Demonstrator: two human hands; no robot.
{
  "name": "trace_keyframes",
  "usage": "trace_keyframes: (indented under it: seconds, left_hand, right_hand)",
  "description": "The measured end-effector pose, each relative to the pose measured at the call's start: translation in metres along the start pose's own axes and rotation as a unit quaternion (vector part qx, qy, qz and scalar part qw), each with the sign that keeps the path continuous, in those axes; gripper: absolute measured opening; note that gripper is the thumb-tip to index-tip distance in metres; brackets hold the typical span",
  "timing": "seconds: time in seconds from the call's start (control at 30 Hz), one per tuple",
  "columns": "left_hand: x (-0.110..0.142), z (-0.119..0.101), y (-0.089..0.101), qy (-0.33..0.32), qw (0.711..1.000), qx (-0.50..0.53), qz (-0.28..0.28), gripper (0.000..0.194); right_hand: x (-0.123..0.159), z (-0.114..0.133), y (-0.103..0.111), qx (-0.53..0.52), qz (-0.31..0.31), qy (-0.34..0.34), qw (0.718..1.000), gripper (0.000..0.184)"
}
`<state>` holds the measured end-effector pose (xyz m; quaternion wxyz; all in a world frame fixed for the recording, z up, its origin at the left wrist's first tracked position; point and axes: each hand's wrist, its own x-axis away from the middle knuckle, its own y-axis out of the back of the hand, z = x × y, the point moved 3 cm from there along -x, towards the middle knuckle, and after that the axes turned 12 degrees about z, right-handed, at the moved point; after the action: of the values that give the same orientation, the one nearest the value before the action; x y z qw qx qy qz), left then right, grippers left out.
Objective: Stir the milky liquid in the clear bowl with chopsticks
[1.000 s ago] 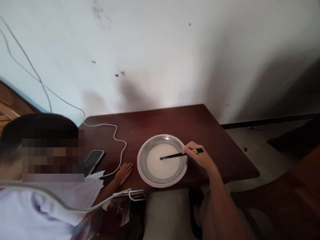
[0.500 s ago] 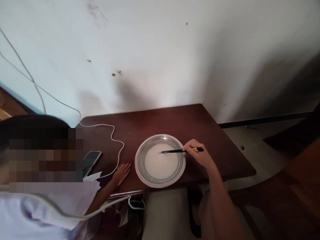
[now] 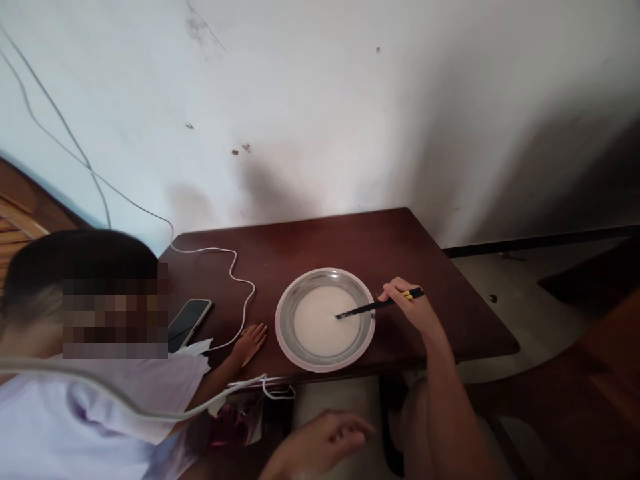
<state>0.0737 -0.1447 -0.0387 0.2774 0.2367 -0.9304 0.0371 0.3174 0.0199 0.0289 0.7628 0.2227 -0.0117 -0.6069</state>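
My right hand (image 3: 407, 303) is closed around a pair of black chopsticks (image 3: 369, 307) with gold bands near their upper ends. Their tips dip into a pale, milky liquid (image 3: 320, 327). That liquid sits in a round metal basin (image 3: 286, 320) with a pinkish rim, near the table's front edge. Below the table edge, in front of the basin, my left hand (image 3: 325, 440) is raised and slightly blurred. Its fingers are loosely bent, thumb apart from them, and nothing shows between them.
A person in a light shirt (image 3: 120, 400) sits at the left, one hand (image 3: 253, 340) flat on the dark red table (image 3: 310, 240). A phone (image 3: 190, 323) and a white cable (image 3: 245, 283) lie there. Another thick white cable (image 3: 200, 410) crosses the lower left foreground. The wall (image 3: 320, 120) stands behind.
My left hand has come into view from below. The chopsticks' tips have shifted right and toward me in the liquid. The camera view has moved slightly left.
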Motion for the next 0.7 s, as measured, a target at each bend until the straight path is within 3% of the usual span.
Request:
trace_keyframes:
  seconds: [0.03,0.1,0.2,0.27,0.3,0.37,0.5,0.57,0.7]
  left_hand:
    - [0.014,-0.017,0.009,-0.029,0.998,0.007,-0.052,0.047]
    - [0.04,-0.049,0.037,-0.122,0.963,0.036,-0.237,0.048]
    - [0.059,-0.07,0.084,-0.211,0.826,0.053,-0.52,0.05]
    - [0.052,-0.063,0.11,-0.213,0.755,0.076,-0.615,0.05]
    - [0.046,-0.055,0.121,-0.213,0.73,0.1,-0.641,0.051]
    - [0.032,-0.035,0.137,-0.206,0.71,0.115,-0.664,0.051]
    - [0.011,-0.001,0.148,-0.177,0.712,0.249,-0.632,0.044]
    - [0.004,0.004,0.147,-0.169,0.695,0.363,-0.597,0.04]
    - [-0.004,-0.002,0.143,-0.168,0.623,0.504,-0.574,0.03]
  right_hand:
    - [0.0,0.0,-0.001,-0.005,0.012,-0.003,1.0,0.034]
    - [-0.001,0.002,-0.006,-0.012,0.051,-0.001,0.999,0.03]
    - [-0.002,0.005,-0.008,-0.006,0.059,0.007,0.998,0.025]
    - [-0.002,0.004,-0.005,0.001,0.026,0.005,1.0,0.029]
    - [-0.001,0.003,-0.003,0.002,0.012,0.001,1.0,0.032]
    - [-0.001,0.002,-0.002,-0.001,0.015,-0.005,1.0,0.035]
    - [0.001,0.002,-0.008,0.002,0.068,0.01,0.998,0.027]
    - [0.002,0.002,-0.006,0.01,0.051,0.014,0.999,0.025]
    - [0.004,0.0,0.0,0.002,0.003,0.005,1.0,0.035]
